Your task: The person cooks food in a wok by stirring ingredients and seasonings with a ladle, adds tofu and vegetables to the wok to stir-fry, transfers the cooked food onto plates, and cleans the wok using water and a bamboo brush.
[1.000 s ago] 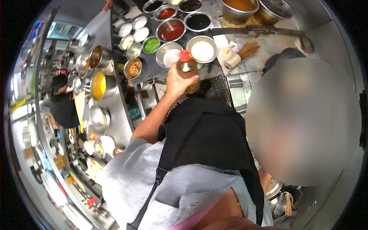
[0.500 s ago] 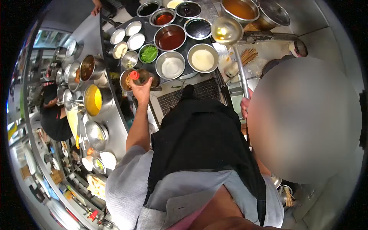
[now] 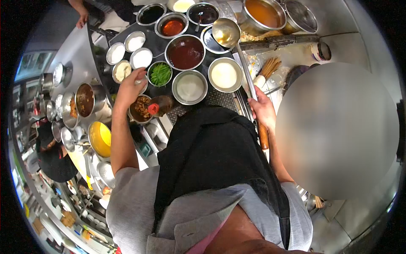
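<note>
My left hand (image 3: 130, 89) is over a small metal bowl (image 3: 144, 86), which it mostly covers. Its thumb and forefinger are bent but apart, with nothing visible between them. Just below stands a red-capped bottle (image 3: 160, 106) of brown liquid, beside a bowl of brown chunks (image 3: 140, 109). A bowl of chopped greens (image 3: 160, 74) is right of these fingers. My right hand (image 3: 263, 108) grips the metal shaft of a long ladle (image 3: 226, 32), above its wooden end. The ladle's head hangs over a bowl of dark sauce (image 3: 210, 42), partly hiding it.
Bowls of red-brown sauce (image 3: 185, 52), cloudy liquid (image 3: 190, 87) and creamy liquid (image 3: 225, 75) crowd the dark counter. A pot of orange broth (image 3: 264, 15) stands at back right. Along the left counter is a pot of yellow liquid (image 3: 100, 139). Another person (image 3: 53, 154) is beyond it.
My left hand has let go of the red-capped bottle and moved left to the small bowl. The ladle has swung left, and my right hand has come into fuller view. The view has shifted.
</note>
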A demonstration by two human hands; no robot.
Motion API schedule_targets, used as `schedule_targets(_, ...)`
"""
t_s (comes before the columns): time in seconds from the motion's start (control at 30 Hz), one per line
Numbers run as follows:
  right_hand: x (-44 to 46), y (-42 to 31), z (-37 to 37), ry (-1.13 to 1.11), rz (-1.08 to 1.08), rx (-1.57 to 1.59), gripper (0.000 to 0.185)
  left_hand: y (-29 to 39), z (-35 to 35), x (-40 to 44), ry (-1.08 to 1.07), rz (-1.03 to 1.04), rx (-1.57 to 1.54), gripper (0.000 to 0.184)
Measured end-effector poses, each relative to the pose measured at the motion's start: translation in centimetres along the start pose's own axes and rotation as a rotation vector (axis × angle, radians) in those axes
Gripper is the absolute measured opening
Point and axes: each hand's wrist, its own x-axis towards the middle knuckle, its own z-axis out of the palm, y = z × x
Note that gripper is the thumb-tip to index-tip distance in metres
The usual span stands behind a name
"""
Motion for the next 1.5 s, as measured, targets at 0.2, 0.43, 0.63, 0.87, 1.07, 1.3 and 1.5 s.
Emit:
schedule_targets(0.2, 0.6, -0.1, 1.3, 0.017, 0.059, 0.001, 0.053, 2.7, 1.1, 6.1, -0.098, 0.125, -0.078, 0.044)
schedule_targets(0.43, 0.5, -0.7, 2.0, 0.035, 0.084, 0.098, 0.055, 4.1, 2.3, 10.6, -0.214, 0.226, -0.02, 0.044)
schedule_targets(0.63, -0.1, -2.1, 1.7, -0.036, 0.112, 0.314, 0.06, 5.0, 5.7, 17.1, -0.125, 0.289, 0.066, 0.034)
schedule_targets(0.87, -1.8, -3.8, 2.2, 0.054, 0.099, 0.176, 0.061, 6.5, 11.4, 24.3, -0.015, 0.299, 0.393, 0.039)
schedule_targets(1.07, -2.0, -3.6, 2.1, 0.072, 0.089, 0.185, 0.061, 7.7, 14.0, 26.6, -0.075, 0.198, 0.547, 0.046)
schedule_targets(1.3, -1.2, -4.5, 2.1, 0.061, 0.108, 0.425, 0.061, 4.0, 14.8, 30.0, 0.456, 0.342, 0.091, 0.03)
schedule_targets(1.5, 2.8, -6.3, 2.5, 0.003, 0.058, 0.545, 0.057, 0.7, 14.5, 32.5, 0.417, 0.034, -0.344, 0.027)
